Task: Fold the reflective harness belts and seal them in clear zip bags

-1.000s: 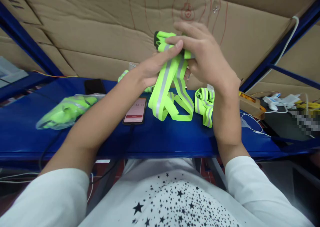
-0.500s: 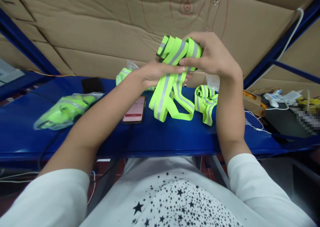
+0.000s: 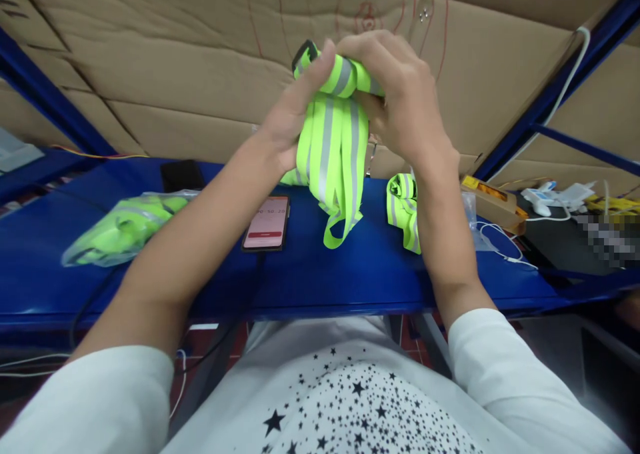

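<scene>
Both hands hold a bundle of yellow-green reflective strap (image 3: 327, 141) with grey stripes, raised above the blue table. My left hand (image 3: 293, 111) grips its left side, thumb over the top near a black buckle (image 3: 305, 55). My right hand (image 3: 400, 87) is curled round the upper right of the bundle, its fingertips partly hidden behind the strap. Folded lengths hang below the hands, ending in a loose loop. On the table to the right lies a second rolled reflective strap (image 3: 403, 204), partly behind my right forearm. More strap shows behind my left wrist.
A clear bag (image 3: 125, 227) of yellow-green straps lies at left, near a black flat object (image 3: 181, 174). A phone (image 3: 267, 224) with a lit timer lies mid-table. At right are an open cardboard box (image 3: 495, 207) and white cables (image 3: 505, 244). A cardboard wall (image 3: 175, 61) stands behind.
My hands have lifted slightly and drawn the strap into a tighter bundle. The hanging loops have come together, and my left thumb now lies across the top. The black buckle has come into view.
</scene>
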`<control>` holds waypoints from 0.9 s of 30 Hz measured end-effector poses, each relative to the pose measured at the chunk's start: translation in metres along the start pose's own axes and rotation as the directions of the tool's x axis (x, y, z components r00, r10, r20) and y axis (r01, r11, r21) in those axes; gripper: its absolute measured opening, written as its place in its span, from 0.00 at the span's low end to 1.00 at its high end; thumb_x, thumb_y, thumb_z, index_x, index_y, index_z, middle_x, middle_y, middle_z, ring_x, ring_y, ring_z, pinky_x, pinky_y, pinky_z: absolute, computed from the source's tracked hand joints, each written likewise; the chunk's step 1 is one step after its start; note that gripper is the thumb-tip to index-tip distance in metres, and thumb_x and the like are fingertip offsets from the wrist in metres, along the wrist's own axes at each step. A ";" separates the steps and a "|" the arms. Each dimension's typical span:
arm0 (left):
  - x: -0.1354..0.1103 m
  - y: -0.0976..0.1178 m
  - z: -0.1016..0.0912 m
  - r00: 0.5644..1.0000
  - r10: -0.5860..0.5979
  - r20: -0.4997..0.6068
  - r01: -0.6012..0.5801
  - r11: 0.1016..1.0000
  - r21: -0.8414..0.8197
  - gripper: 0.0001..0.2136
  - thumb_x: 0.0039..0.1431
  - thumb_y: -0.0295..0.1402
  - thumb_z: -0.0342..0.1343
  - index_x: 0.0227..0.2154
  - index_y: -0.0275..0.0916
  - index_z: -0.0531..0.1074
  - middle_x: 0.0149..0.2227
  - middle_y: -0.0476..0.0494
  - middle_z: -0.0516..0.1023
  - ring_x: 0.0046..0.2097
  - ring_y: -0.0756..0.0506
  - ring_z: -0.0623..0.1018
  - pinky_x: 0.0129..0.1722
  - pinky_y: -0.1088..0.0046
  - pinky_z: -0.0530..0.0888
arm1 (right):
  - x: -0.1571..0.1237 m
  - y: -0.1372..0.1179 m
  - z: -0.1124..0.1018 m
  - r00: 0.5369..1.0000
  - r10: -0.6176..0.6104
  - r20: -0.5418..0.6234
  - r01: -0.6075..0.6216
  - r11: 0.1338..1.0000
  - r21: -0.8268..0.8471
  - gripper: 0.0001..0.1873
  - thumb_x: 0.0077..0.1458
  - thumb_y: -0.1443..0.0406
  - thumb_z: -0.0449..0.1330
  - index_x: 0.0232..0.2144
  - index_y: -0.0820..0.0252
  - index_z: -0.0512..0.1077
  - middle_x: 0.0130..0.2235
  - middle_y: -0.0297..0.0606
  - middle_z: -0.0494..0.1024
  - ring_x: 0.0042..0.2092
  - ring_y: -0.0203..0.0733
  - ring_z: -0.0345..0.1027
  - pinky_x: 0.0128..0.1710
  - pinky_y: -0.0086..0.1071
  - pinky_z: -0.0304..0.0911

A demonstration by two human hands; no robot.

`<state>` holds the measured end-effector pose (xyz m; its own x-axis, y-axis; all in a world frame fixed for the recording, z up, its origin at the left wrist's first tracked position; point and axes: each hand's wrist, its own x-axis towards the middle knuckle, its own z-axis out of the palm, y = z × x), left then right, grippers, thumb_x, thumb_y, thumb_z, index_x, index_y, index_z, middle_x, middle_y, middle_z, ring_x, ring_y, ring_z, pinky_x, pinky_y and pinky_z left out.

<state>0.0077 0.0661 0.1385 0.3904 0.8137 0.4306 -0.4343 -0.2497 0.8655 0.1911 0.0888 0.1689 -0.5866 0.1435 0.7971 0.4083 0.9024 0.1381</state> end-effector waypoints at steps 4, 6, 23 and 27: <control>0.002 -0.006 -0.011 0.999 -0.040 -0.015 0.041 0.999 0.021 0.12 0.55 0.33 0.64 0.42 0.41 0.80 0.37 0.45 0.84 0.59 0.32 0.79 0.53 0.62 0.80 | -0.005 0.021 -0.012 0.961 -0.065 0.268 -0.018 0.955 0.295 0.31 0.60 0.58 0.65 0.65 0.44 0.69 0.69 0.31 0.70 0.73 0.51 0.59 0.75 0.48 0.54; 0.001 -0.011 -0.014 0.998 -0.053 -0.031 0.055 0.997 0.052 0.12 0.55 0.27 0.60 0.43 0.38 0.79 0.37 0.47 0.83 0.57 0.34 0.82 0.52 0.61 0.81 | -0.008 0.033 -0.015 0.969 0.022 0.246 -0.124 0.904 0.410 0.26 0.62 0.51 0.63 0.62 0.38 0.72 0.67 0.27 0.73 0.70 0.51 0.64 0.72 0.49 0.61; 0.005 -0.029 0.014 0.978 0.021 -0.207 -0.024 1.000 -0.012 0.20 0.42 0.10 0.48 0.35 0.33 0.74 0.31 0.49 0.80 0.42 0.40 0.86 0.54 0.56 0.80 | -0.007 0.035 0.006 0.939 0.312 0.145 -0.341 0.899 0.273 0.26 0.40 0.50 0.77 0.32 0.47 0.65 0.39 0.30 0.77 0.39 0.45 0.64 0.44 0.44 0.68; 0.006 -0.035 0.019 0.957 0.029 -0.287 -0.031 1.000 -0.003 0.14 0.47 0.14 0.53 0.33 0.34 0.76 0.31 0.48 0.81 0.36 0.41 0.85 0.50 0.55 0.82 | -0.008 0.036 0.005 0.935 0.348 0.072 -0.355 0.897 0.265 0.28 0.37 0.50 0.77 0.29 0.45 0.62 0.37 0.32 0.76 0.37 0.47 0.64 0.39 0.46 0.66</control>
<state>0.0404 0.0700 0.1159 0.1282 0.9225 0.3640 -0.4490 -0.2732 0.8507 0.2071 0.1220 0.1652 -0.4565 0.4776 0.7507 0.3891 0.8659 -0.3144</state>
